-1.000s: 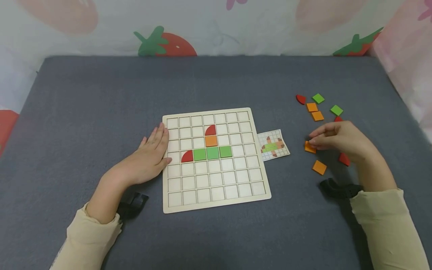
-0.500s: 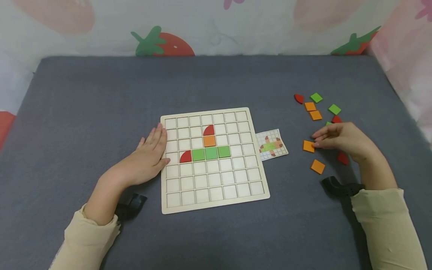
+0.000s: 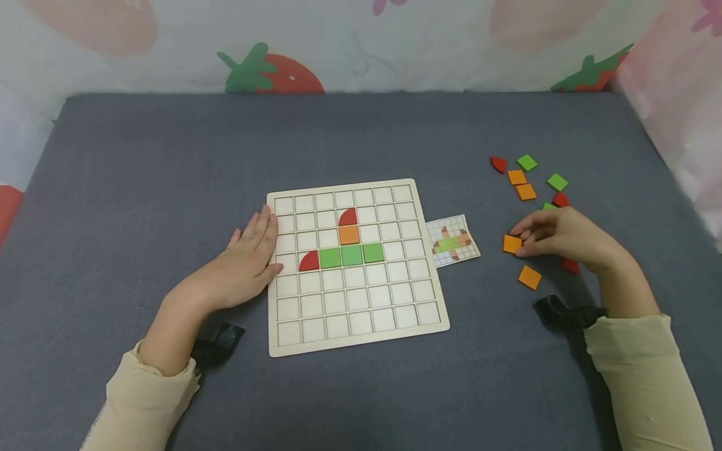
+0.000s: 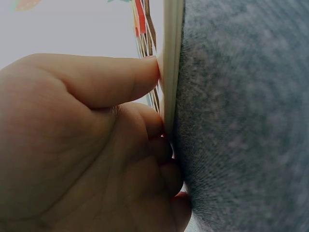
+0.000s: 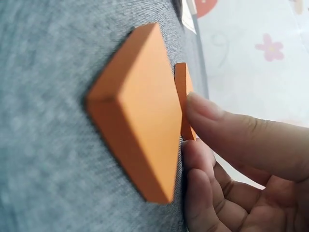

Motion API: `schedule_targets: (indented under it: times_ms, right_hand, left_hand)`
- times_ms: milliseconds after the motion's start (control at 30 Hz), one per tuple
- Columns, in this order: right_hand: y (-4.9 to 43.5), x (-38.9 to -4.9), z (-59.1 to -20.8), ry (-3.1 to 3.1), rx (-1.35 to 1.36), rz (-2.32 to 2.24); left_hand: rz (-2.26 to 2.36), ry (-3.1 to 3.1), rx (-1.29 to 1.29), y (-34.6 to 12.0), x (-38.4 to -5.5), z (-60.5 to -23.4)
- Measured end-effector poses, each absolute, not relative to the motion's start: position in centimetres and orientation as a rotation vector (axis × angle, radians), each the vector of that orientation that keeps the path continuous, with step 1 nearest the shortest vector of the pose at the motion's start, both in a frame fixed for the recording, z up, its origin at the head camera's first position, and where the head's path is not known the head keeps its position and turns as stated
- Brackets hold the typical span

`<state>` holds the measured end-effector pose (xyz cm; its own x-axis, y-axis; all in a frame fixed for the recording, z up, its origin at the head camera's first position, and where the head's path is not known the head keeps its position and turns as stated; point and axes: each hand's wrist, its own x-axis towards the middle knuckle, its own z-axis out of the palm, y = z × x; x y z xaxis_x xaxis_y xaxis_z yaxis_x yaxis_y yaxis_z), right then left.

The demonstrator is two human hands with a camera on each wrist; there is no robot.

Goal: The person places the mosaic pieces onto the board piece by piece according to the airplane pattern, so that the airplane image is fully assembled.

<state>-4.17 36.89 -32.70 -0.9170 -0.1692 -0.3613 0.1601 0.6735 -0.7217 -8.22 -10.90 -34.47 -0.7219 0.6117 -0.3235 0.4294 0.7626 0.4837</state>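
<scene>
A pale wooden grid board (image 3: 361,344) lies in the middle, with red quarter-circle, orange and green tiles in some of its cells. My left hand (image 3: 244,260) rests along the board's left edge, fingers fairly straight and the thumb on the frame; the left wrist view shows the thumb (image 4: 125,79) touching the rim. On the right, my right hand (image 3: 570,238) pinches an orange square tile (image 3: 512,243) by its edges between thumb and index finger, low over the cloth. The right wrist view shows the thumb (image 5: 207,106) against that tile, behind a nearer orange tile (image 5: 149,106).
A small printed pattern card (image 3: 454,240) pokes out from the board's right side. Loose tiles lie around my right hand: an orange square (image 3: 529,277), a red piece (image 3: 570,265) partly covered by the hand, green squares (image 3: 557,182) and more behind.
My right hand's fingers draw back slightly from the orange square tile, then return to it and now hold it by two sides. The left hand stays on the board.
</scene>
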Motion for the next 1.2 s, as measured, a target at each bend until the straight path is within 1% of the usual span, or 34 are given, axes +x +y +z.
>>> schedule_targets:
  times_ms: [467, 967, 1200]
  right_hand:
    - [36.4, -4.2, -32.7, 2.502, -0.014, -1.035]
    - [35.9, -3.9, -32.0, 2.478, -0.036, -1.084]
    - [35.7, -4.1, -31.6, 2.497, 0.031, -1.168]
  left_hand:
    - [0.534, 2.487, 0.777, -11.0, -8.2, -34.9]
    - [0.532, 2.477, 0.765, -11.0, -8.0, -34.8]
    - [0.522, 2.487, 0.761, -10.9, -8.1, -34.9]
